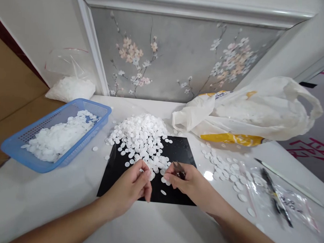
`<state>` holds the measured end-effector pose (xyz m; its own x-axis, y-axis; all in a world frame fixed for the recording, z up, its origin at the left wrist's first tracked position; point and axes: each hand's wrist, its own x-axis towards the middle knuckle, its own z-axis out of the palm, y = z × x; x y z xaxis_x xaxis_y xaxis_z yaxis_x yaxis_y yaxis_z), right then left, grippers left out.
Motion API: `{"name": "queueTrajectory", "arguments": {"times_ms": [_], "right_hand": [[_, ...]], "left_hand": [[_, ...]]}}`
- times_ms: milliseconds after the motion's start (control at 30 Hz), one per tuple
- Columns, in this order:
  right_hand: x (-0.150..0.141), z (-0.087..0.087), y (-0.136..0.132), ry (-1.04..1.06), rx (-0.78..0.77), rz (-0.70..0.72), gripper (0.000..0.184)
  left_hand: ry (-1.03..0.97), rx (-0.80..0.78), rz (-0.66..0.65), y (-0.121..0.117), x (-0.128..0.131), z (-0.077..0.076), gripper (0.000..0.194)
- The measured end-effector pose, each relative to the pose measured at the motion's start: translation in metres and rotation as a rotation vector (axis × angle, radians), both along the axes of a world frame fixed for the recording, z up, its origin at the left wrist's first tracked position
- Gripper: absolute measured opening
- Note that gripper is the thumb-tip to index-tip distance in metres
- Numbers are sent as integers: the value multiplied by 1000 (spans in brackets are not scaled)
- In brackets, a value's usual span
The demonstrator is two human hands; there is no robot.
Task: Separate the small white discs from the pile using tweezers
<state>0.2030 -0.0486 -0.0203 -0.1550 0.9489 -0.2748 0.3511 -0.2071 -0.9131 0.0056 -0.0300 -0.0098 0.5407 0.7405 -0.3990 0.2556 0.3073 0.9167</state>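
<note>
My left hand (137, 184) is closed in a pinch, with a small white disc (151, 175) at its thumb and fingertip. In my right hand (188, 177), curled fingers keep hold of a small dark metal tool with two pointed tips (179, 170), like snips or tweezers. Its thumb and forefinger also meet at the edge of another white disc (164, 179). Both hands are over a black mat (172, 196), where one loose disc (163, 192) lies between them. Behind them a heap of white discs (143, 129) spreads over the mat's far edge.
A blue basket (19, 162) with many discs stands left, before a clear bag of white pieces (72, 88). At right lie a white plastic bag (247, 121), scattered discs (224, 168), a black pen (276, 196), a white pointed stick (290, 181) and clear zip bags (302, 211).
</note>
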Motion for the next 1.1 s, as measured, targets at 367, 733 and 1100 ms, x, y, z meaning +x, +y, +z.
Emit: {"name": "queueTrajectory", "arguments": {"times_ms": [367,733,1100], "right_hand": [[-4,2,-2,342,-201,-3,36],[27,14,7,168,-70,124,29],[18,8,6,-309,79,179,5]], "left_hand": [[-121,-280,30,0,4,-1,25],[-98,-111,42,6,0,5,45],[537,982,-465,-14,10,-20,14]]}}
